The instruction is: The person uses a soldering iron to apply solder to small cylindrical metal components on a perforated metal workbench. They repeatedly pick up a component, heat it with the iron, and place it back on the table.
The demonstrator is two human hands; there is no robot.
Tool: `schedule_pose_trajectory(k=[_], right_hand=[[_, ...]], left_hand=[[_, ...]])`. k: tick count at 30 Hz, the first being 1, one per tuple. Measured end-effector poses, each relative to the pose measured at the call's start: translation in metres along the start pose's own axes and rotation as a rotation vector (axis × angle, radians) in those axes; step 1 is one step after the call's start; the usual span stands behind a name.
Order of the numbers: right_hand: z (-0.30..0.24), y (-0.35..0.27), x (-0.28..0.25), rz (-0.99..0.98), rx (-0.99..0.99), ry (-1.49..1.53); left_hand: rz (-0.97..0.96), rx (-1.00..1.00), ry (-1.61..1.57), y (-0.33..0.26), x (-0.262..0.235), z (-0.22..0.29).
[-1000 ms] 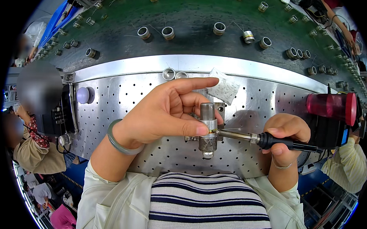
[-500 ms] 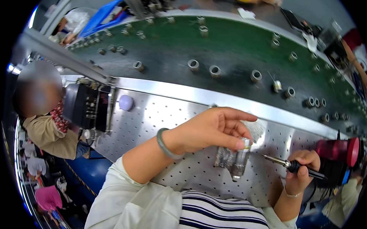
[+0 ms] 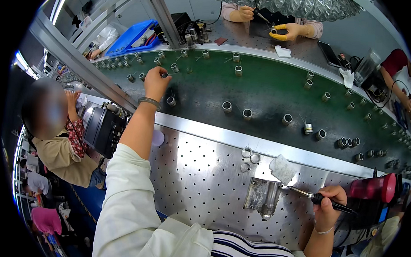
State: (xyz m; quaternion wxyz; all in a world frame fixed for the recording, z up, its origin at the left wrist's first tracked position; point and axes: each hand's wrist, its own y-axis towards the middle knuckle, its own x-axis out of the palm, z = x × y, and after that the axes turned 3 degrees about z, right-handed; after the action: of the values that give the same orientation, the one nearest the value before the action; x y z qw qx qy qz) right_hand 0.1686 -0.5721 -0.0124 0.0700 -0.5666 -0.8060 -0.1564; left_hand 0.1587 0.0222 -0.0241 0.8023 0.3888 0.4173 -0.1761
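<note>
Silver cylindrical metal sleeve (image 3: 165, 75), moved off the grey metal fixture (image 3: 260, 196) and apparently freeing it, is sitting pinched in the left hand (image 3: 155, 86) above the green conveyor belt (image 3: 202, 92), the right hand (image 3: 328, 214) gripping a black-handled soldering iron (image 3: 317, 198).

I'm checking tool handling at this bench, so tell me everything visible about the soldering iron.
The slim soldering iron has a black handle and a shiny, metal-looking shaft narrowing to a tip. Gripped by its handle in the right hand, it slants over the perforated table, tip toward the picture's left and slightly up, near the metal holder and whitish pad. Whether the tip touches anything is unclear.
</note>
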Motion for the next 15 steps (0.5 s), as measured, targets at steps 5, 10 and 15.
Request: schedule_pose_trajectory(k=[5, 10, 15], right_hand=[[-0.003, -0.001, -0.002, 0.038, 0.019, -0.048], [-0.005, 0.0, -0.002, 0.022, 0.022, -0.047], [-0.005, -0.001, -0.003, 0.018, 0.009, -0.008]], left_hand=[[0.076, 0.081, -0.084, -0.011, -0.006, 0.022], [-0.26, 0.248, -0.592, -0.073, -0.027, 0.112], [-0.388, 0.373, -0.45, -0.113, -0.017, 0.16]])
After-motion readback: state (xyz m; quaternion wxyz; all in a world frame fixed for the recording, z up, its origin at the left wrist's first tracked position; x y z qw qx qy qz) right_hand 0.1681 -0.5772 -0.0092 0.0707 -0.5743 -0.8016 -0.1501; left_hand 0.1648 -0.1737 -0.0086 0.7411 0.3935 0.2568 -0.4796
